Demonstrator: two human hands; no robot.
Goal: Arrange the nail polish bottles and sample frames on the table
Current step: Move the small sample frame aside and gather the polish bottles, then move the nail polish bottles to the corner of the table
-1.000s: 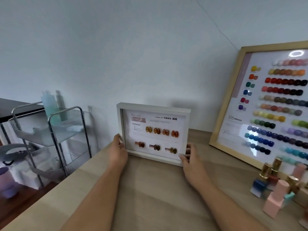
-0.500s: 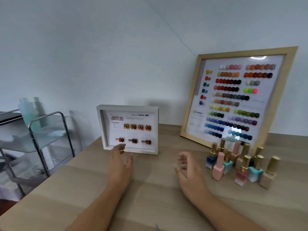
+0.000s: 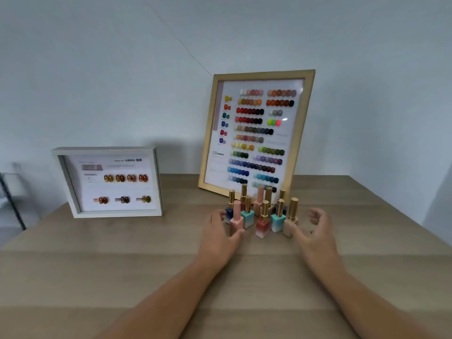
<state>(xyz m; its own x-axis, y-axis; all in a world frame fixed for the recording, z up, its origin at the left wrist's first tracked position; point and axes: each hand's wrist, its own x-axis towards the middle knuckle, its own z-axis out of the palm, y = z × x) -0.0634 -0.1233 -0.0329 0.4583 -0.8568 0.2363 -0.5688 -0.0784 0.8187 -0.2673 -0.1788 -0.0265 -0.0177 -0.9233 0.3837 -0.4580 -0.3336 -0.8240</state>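
A cluster of several nail polish bottles (image 3: 263, 214) with gold caps stands on the wooden table (image 3: 146, 265). My left hand (image 3: 219, 232) is at the cluster's left side, fingers apart, touching or nearly touching the pink bottle (image 3: 236, 217). My right hand (image 3: 316, 228) is at the cluster's right side, curled open next to the beige bottle (image 3: 291, 220). A small white sample frame (image 3: 110, 182) with brown swatches stands at the left against the wall. A large wooden sample frame (image 3: 256, 133) with many colour swatches leans on the wall behind the bottles.
A metal cart (image 3: 9, 199) shows at the far left edge beyond the table. The table's right edge (image 3: 401, 216) runs diagonally near the wall.
Both hands have let go of the small white frame, which now stands by the wall, and moved right to either side of the bottle cluster. The view has swung right.
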